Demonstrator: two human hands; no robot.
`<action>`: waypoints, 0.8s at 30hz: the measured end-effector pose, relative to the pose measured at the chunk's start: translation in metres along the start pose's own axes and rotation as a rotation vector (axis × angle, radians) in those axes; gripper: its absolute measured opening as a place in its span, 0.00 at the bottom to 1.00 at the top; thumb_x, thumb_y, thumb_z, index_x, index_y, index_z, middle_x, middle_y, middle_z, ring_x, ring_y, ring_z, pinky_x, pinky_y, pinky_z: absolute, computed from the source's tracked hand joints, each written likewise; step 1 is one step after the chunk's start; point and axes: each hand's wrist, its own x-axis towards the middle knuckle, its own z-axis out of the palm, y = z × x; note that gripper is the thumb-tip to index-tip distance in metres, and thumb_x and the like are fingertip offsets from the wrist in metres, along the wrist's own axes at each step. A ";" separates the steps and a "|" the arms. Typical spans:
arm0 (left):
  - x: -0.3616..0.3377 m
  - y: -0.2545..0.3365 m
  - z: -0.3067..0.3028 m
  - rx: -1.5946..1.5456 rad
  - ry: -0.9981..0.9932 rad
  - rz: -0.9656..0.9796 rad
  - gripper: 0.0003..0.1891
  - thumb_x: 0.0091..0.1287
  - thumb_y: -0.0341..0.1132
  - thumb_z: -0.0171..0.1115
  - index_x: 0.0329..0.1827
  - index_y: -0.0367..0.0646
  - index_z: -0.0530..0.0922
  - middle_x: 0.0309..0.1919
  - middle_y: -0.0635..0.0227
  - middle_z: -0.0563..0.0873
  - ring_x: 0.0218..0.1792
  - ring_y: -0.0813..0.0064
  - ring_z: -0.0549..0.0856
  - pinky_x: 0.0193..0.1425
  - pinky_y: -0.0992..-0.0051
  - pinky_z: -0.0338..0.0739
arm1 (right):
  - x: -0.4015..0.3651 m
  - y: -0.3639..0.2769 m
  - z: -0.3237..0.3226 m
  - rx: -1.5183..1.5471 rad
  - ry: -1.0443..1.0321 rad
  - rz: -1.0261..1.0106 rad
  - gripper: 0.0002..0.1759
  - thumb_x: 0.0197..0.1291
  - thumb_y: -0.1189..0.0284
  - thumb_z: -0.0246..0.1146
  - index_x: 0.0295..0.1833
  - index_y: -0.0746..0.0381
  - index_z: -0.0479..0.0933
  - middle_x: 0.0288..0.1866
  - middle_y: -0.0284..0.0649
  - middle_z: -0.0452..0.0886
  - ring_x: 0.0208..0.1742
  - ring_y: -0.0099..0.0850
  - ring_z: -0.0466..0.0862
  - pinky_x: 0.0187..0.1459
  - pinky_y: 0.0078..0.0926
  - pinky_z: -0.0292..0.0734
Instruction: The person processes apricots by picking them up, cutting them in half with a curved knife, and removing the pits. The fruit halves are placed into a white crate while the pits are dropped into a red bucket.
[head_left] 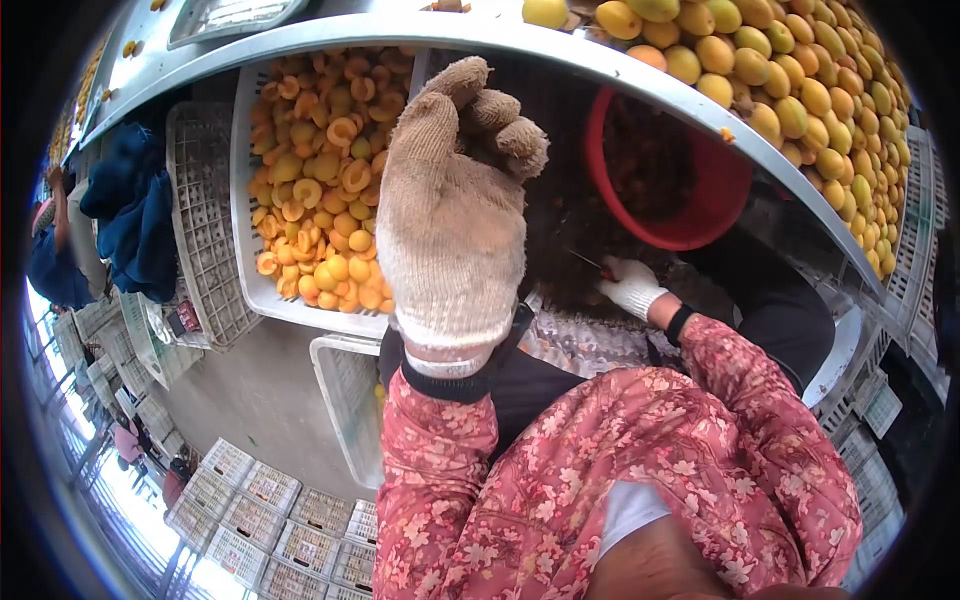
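My left hand [455, 210], in a stained, pale knit glove, is raised close to the camera at the middle of the view. Its fingers are loosely curled and apart, with a dark gap between them and no object visible in it. Behind it stands a white crate [242, 215] of halved apricots [325, 190]. Lower and to the right, my right hand [632, 288], in a white glove, is closed around a small knife [586, 259]; its handle is mostly hidden and its thin blade points up and left. A red bucket [690, 225] with dark contents sits just beyond that hand.
A metal table edge [560, 55] curves across the top, with whole apricots [790, 90] heaped at right. An upright plastic crate [205, 220] stands at left. Stacked crates [270, 520] fill the lower left, and a white bin [345, 400] is by my leg. Other people appear far left.
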 end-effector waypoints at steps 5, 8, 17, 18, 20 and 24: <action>0.000 0.002 0.000 -0.063 -0.030 -0.050 0.21 0.75 0.39 0.55 0.63 0.31 0.73 0.44 0.58 0.80 0.42 0.69 0.76 0.49 0.68 0.72 | 0.028 0.052 0.052 -0.101 -0.183 -0.026 0.17 0.59 0.58 0.62 0.44 0.61 0.78 0.39 0.53 0.83 0.47 0.54 0.82 0.48 0.48 0.75; 0.004 -0.006 -0.013 -0.121 0.030 -0.092 0.20 0.77 0.37 0.52 0.64 0.30 0.72 0.45 0.57 0.79 0.43 0.68 0.75 0.50 0.69 0.72 | 0.032 0.076 0.074 -0.126 -0.162 -0.092 0.17 0.61 0.58 0.61 0.45 0.60 0.78 0.43 0.55 0.83 0.47 0.55 0.82 0.48 0.50 0.75; 0.009 -0.032 -0.018 -0.043 0.234 -0.123 0.24 0.76 0.37 0.51 0.67 0.27 0.70 0.48 0.54 0.81 0.44 0.65 0.79 0.49 0.68 0.75 | 0.061 0.109 0.122 -0.369 -0.213 -0.230 0.17 0.62 0.59 0.60 0.50 0.58 0.77 0.50 0.55 0.79 0.46 0.54 0.83 0.47 0.57 0.75; 0.008 -0.035 -0.022 -0.033 0.227 -0.139 0.23 0.76 0.38 0.52 0.66 0.27 0.71 0.48 0.54 0.82 0.44 0.65 0.79 0.49 0.67 0.75 | 0.065 0.108 0.126 -0.374 -0.220 -0.238 0.16 0.61 0.60 0.60 0.49 0.57 0.78 0.48 0.54 0.80 0.46 0.53 0.83 0.46 0.57 0.75; 0.007 -0.039 -0.024 -0.022 0.230 -0.148 0.23 0.76 0.38 0.52 0.66 0.28 0.71 0.48 0.55 0.81 0.44 0.65 0.79 0.49 0.67 0.75 | 0.070 0.107 0.130 -0.373 -0.216 -0.246 0.16 0.60 0.60 0.61 0.48 0.57 0.79 0.46 0.52 0.81 0.46 0.52 0.83 0.46 0.58 0.76; 0.006 -0.042 -0.019 -0.003 0.242 -0.171 0.22 0.76 0.39 0.53 0.65 0.32 0.72 0.46 0.57 0.81 0.43 0.66 0.79 0.48 0.67 0.74 | 0.067 0.088 0.107 -0.409 -0.311 -0.220 0.19 0.56 0.61 0.60 0.48 0.61 0.81 0.45 0.55 0.84 0.47 0.52 0.84 0.51 0.51 0.78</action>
